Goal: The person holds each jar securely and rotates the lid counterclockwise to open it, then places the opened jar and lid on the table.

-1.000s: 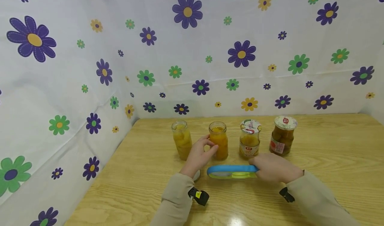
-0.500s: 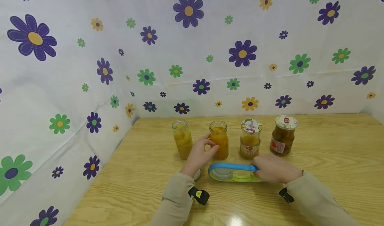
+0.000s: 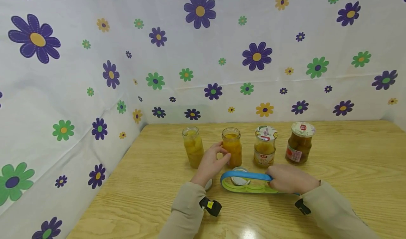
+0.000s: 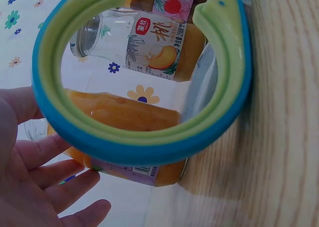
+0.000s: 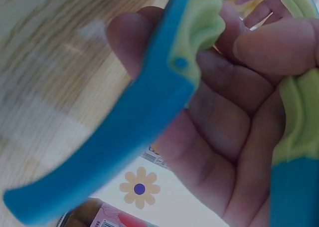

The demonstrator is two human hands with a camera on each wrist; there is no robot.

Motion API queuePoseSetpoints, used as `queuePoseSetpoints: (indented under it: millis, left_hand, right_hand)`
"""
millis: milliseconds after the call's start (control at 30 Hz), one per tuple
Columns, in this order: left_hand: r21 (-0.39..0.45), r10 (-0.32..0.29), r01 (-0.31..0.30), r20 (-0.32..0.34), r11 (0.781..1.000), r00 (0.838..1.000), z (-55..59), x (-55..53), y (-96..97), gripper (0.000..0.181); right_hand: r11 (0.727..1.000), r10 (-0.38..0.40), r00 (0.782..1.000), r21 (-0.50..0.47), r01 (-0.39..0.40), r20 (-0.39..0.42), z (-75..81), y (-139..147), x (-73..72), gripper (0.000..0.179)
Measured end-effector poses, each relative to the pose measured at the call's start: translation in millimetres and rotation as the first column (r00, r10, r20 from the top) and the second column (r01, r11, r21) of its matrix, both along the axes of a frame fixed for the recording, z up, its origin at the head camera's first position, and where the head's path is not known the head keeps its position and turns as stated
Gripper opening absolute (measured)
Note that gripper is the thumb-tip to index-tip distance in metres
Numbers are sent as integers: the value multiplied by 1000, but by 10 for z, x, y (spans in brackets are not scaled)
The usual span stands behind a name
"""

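In the head view my right hand (image 3: 290, 178) grips a blue and green jar opener (image 3: 246, 175) low over the table. A pale round lid (image 3: 238, 181) shows through and behind the opener's loop. My left hand (image 3: 210, 163) is at the near left side of an uncovered glass jar of orange fruit (image 3: 234, 151), its fingertips touching the glass. The left wrist view has those fingers (image 4: 75, 187) loosely extended against the jar, with the opener's loop (image 4: 142, 152) in front. In the right wrist view, curled fingers (image 5: 214, 122) lie around the opener's handle.
An uncovered jar of yellow fruit (image 3: 194, 151) stands to the left. Two lidded jars are on the right, one of yellow fruit (image 3: 264, 147) and one dark brown (image 3: 299, 145). Another lid (image 3: 208, 185) lies by my left wrist on the wooden table (image 3: 152, 203). Flowered cloth hangs behind.
My right hand has tilted the jar opener, widening the view through its loop. The lid, first inside the loop, now shows further back, past its blue band. My left hand stays at the jar.
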State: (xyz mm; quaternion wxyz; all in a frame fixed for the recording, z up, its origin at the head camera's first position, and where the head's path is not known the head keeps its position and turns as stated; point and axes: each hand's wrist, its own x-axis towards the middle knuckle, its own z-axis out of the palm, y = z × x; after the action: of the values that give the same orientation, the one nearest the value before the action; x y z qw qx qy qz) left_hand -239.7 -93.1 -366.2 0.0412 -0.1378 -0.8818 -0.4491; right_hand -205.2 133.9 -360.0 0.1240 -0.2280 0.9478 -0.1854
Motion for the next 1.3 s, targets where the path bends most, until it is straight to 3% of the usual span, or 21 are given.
queuePoseSetpoints:
  millis: [300, 467, 667, 800, 933, 1100, 1200, 1300]
  left_hand:
    - [-5, 1, -1, 3, 1000, 1000, 0, -4, 2, 18]
    - [-17, -1, 1, -6, 1000, 1000, 15, 4, 9, 19]
    - [-23, -11, 10, -17, 1000, 1000, 23, 10, 6, 19]
    - [-35, -10, 9, -31, 999, 999, 10, 10, 3, 17]
    - [-28, -1, 0, -54, 1000, 999, -5, 1, 15, 13]
    - [35, 62, -58, -130, 998, 990, -32, -11, 21, 9]
    - [70, 85, -74, -176, 995, 981, -30, -11, 33, 12]
    - [87, 62, -49, -148, 995, 987, 4, 15, 65, 18]
  right_hand:
    - [999, 44, 998, 2, -44, -49, -4, 13, 5, 12]
    - [996, 77, 990, 43, -72, -118, 32, 43, 13, 13]
    - [990, 121, 968, 91, -103, -221, 164, 136, 27, 13]
    - [991, 113, 936, 100, -84, -332, 287, 232, 56, 14]
    - [997, 62, 904, 72, -35, -422, 419, 352, 87, 20]
    - [997, -67, 889, 2, 75, -452, 594, 489, 114, 17]
    - [985, -157, 879, -2, 174, -450, 677, 577, 135, 33]
    - [963, -234, 863, 13, 268, -448, 731, 649, 153, 39]
